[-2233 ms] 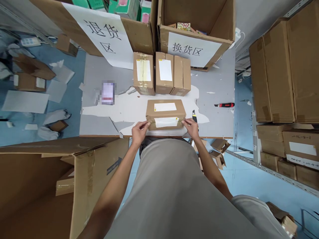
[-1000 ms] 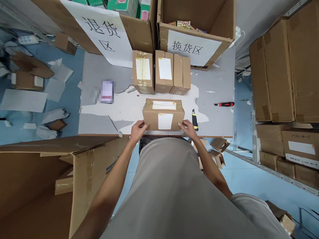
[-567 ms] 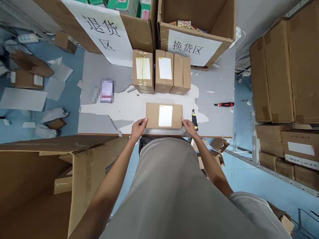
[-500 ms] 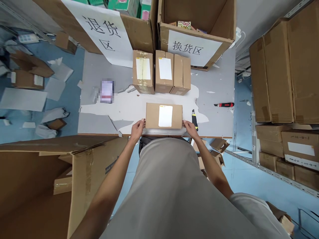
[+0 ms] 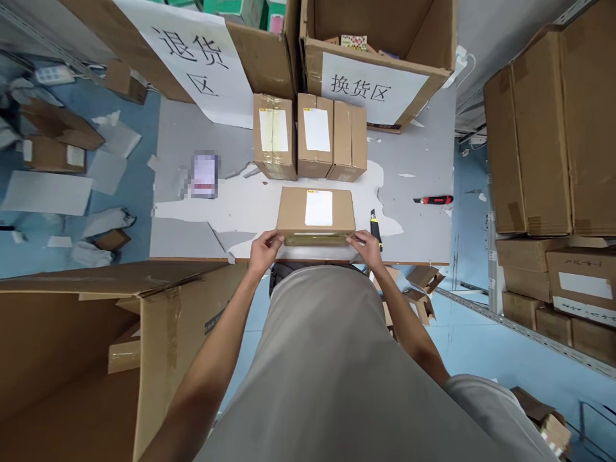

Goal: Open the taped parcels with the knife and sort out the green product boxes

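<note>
A small brown cardboard box [image 5: 292, 208] with a white label [image 5: 319, 208] is at the table's front edge, in front of my body. Its near side shows, with a glossy strip of clear tape [image 5: 316, 239] along it. My left hand [image 5: 264, 251] is closed, fingers gripping the near left corner. At the near right corner, my right hand [image 5: 366, 249] pinches the box in the same way. Just beyond my right hand lies a black and yellow box cutter [image 5: 375, 230]. The underside of the box is hidden.
Several taped cartons [image 5: 275, 168] stand behind the box. Behind them are two large open boxes with paper signs, left [image 5: 269, 70] and right [image 5: 315, 74]. A red and black cutter [image 5: 434, 200] lies rightward on the table [image 5: 414, 237]. A big open carton [image 5: 158, 385] is at lower left.
The box has tipped and shifted slightly away from me, so its taped near side now shows. Both hands have moved from its ends to its near corners.
</note>
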Demonstrator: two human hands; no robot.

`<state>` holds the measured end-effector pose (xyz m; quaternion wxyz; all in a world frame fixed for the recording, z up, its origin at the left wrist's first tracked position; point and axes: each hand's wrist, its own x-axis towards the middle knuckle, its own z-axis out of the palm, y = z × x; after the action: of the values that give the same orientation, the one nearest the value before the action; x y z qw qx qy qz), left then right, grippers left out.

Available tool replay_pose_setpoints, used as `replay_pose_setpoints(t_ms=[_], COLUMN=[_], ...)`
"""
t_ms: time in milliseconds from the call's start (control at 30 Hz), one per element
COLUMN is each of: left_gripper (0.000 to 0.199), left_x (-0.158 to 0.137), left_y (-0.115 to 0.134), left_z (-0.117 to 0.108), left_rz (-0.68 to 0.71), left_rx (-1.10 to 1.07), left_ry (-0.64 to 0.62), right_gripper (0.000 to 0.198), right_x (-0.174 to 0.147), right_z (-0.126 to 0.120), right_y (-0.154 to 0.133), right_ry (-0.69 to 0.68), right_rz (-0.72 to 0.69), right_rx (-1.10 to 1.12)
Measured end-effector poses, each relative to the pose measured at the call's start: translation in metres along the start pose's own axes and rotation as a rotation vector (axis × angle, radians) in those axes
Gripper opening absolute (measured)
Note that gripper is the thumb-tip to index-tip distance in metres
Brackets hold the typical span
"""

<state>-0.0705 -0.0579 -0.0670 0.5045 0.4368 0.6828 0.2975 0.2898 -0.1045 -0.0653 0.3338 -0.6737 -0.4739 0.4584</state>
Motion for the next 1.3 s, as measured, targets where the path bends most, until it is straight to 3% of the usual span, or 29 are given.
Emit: replay_pose_setpoints(t_ms=[133, 367, 500, 600, 733, 867, 967, 1067, 1167, 1300], left_gripper=[0.056, 0.041, 0.041, 0.041, 0.044, 0.042, 0.05, 0.059, 0.063, 0.065], left_x=[0.008, 0.021, 0.015, 0.001, -0.031, -0.066, -0.087, -0.099, -0.102, -0.097], left_y=[0.023, 0.029, 0.032, 0.051, 0.1, 0.144, 0.16, 0.166, 0.167, 0.158], left_z=[-0.009, -0.009, -0.007, -0.001, 0.027, 0.081, 0.119, 0.136, 0.13, 0.101], left_rz=[0.188, 0.09, 0.109, 0.182, 0.335, 0.533, 0.617, 0.67, 0.666, 0.564], left_rx=[0.083, 0.215, 0.215, 0.272, 0.33, 0.47, 0.588, 0.651, 0.688, 0.712], left_ry=[0.063, 0.072, 0.083, 0.066, -0.054, -0.289, -0.422, -0.454, -0.451, -0.364], right_gripper=[0.064, 0.063, 0.065, 0.068, 0.071, 0.065, 0.064, 0.064, 0.066, 0.072], right_x=[0.017, 0.028, 0.03, 0.03, 0.027, 0.024, 0.023, 0.024, 0.024, 0.019], right_z=[-0.005, 0.009, 0.008, -0.006, -0.037, -0.06, -0.064, -0.064, -0.063, -0.061], right_y=[-0.023, -0.028, -0.021, -0.011, 0.012, 0.03, 0.035, 0.037, 0.036, 0.031], right_ry=[0.102, 0.081, 0.058, 0.058, 0.126, 0.222, 0.231, 0.234, 0.234, 0.209], right_rz=[-0.026, 0.017, -0.012, 0.01, 0.095, 0.229, 0.26, 0.262, 0.264, 0.216], right_rx=[-0.075, -0.168, -0.175, -0.118, -0.021, -0.057, -0.09, -0.102, -0.108, -0.137])
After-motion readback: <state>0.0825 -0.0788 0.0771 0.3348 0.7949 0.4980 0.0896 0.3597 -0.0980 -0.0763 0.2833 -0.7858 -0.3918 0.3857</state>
